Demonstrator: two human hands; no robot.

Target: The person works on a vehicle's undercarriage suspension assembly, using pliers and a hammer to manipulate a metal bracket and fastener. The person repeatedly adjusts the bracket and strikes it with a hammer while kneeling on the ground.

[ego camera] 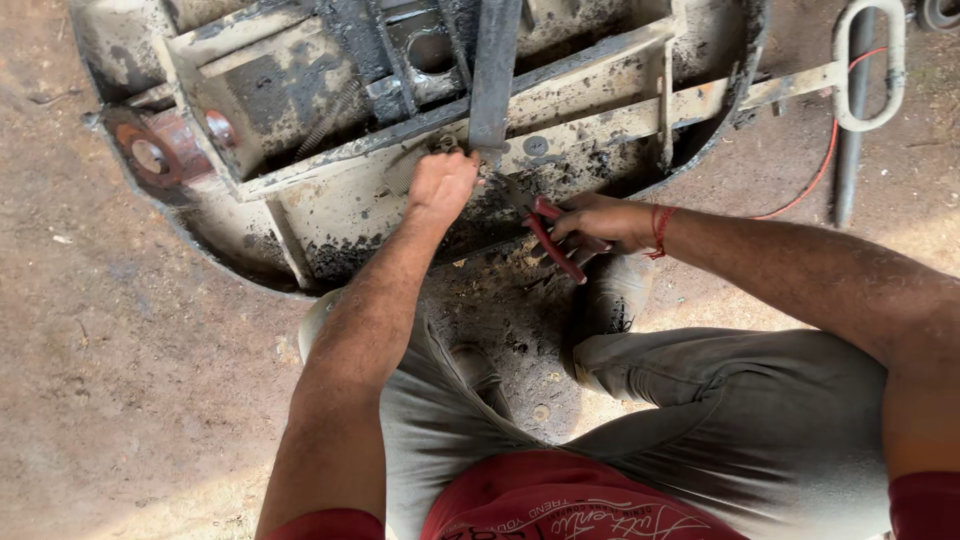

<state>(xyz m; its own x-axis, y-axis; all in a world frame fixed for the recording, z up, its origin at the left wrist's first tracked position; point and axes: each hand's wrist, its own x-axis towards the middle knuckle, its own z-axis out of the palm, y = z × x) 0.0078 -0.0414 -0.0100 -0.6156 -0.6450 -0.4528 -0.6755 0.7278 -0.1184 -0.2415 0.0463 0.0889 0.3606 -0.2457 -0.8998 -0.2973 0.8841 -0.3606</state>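
Honestly, the biggest worry I see from my seat is the round, grimy machine housing (330,215) itself, lying open-side-up on the dirt floor (120,380) with caked black grease across its ribs and cross-braces; if it rocks or slides while being pushed on, both wrists sit right inside its rim. Next, the dark flat steel bar (495,70) runs down to just above the left hand (442,185), and if that bar shifts it could pinch the knuckles beneath it. That left hand is curled tight around a small metal fitting (440,147) at the centre brace, fingers together; greasy metal there could let the grip slip and skin a knuckle on the bracket edge. The right hand (598,222) is closed around red-handled pliers (552,240), held just right of the fitting over the crusted debris, and I cannot tell whether their nose bites anything, since it is hidden. If the pliers slip off, the handles may jab toward the knee or shoe (612,295) below. A red cable (822,165) trails near the looped handle (868,65), well apart, a minor snag risk
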